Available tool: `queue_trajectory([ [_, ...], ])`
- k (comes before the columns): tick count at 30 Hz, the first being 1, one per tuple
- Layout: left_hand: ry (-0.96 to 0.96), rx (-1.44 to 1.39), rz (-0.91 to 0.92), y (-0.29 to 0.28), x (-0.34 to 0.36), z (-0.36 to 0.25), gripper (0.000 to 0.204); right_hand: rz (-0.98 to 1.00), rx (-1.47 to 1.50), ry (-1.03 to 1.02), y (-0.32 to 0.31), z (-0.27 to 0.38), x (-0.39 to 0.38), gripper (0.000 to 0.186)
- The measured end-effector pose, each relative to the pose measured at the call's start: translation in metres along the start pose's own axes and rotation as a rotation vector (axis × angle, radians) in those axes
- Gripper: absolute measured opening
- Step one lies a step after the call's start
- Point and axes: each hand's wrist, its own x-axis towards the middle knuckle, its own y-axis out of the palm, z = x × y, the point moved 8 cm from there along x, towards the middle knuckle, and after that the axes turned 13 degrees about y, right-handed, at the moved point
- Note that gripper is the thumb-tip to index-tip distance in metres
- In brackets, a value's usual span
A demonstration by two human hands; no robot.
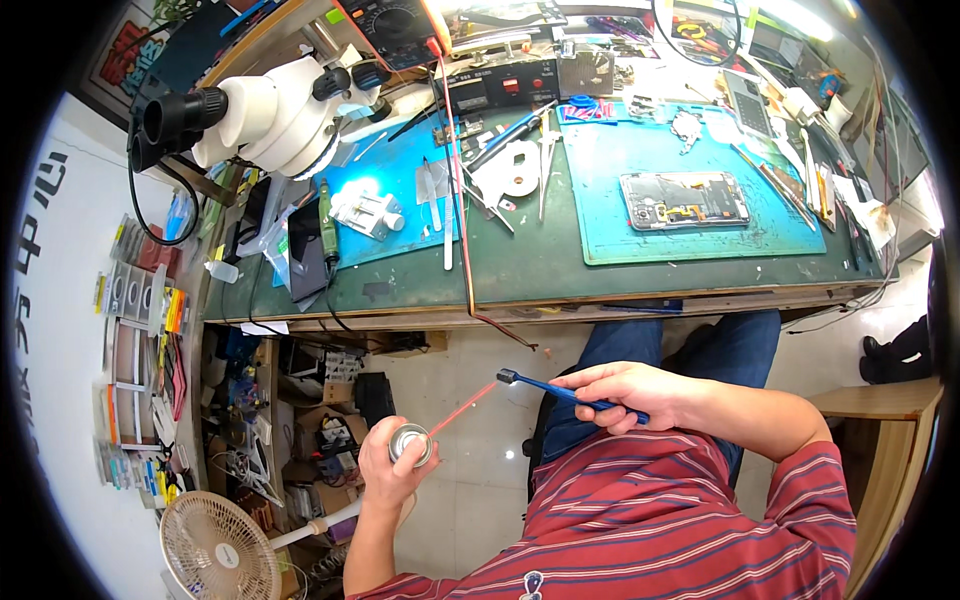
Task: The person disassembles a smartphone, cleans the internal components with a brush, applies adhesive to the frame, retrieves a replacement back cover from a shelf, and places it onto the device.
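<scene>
My left hand (383, 470) is wrapped round a spray can (409, 437), seen from its top, low in front of the bench. A thin red straw (463, 408) runs from the can up and to the right. Its far end meets or nearly meets the dark bristle head of a blue toothbrush (545, 386). My right hand (630, 388) grips the toothbrush by its handle, over my lap, with the head pointing left. On the bench ahead lies an opened phone (686, 200) with its inner parts showing, resting on a blue mat (620, 248).
The green bench's front edge (560, 298) runs beyond my hands. A white microscope (265, 115) stands at the left, near a green pen-like tool (328, 225). Tweezers and loose tools lie mid-bench. A multimeter (392, 25) hangs at the back. A fan (222, 550) stands low left.
</scene>
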Motion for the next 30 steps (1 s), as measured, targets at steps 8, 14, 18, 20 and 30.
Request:
queue_trajectory([
  [8,-0.078,-0.008,0.021,-0.001,-0.013,0.009,0.070,-0.010,-0.029,0.012,0.008,0.003,0.002,0.048],
  [14,-0.506,-0.051,-0.561,-0.071,-0.046,0.122,0.061,-0.005,-0.033,0.034,0.011,0.002,0.007,0.047],
  [18,-0.708,0.357,-0.832,-0.144,-0.043,0.235,0.065,0.014,-0.119,0.047,0.014,-0.003,0.013,0.047],
  [20,-0.665,0.451,-0.777,-0.138,-0.014,0.282,0.069,0.007,-0.189,-0.015,0.011,0.000,0.006,0.047],
  [30,-0.579,0.604,-0.772,-0.089,-0.071,0.458,0.072,-0.738,-1.188,-0.863,0.014,0.042,-0.159,0.041],
])
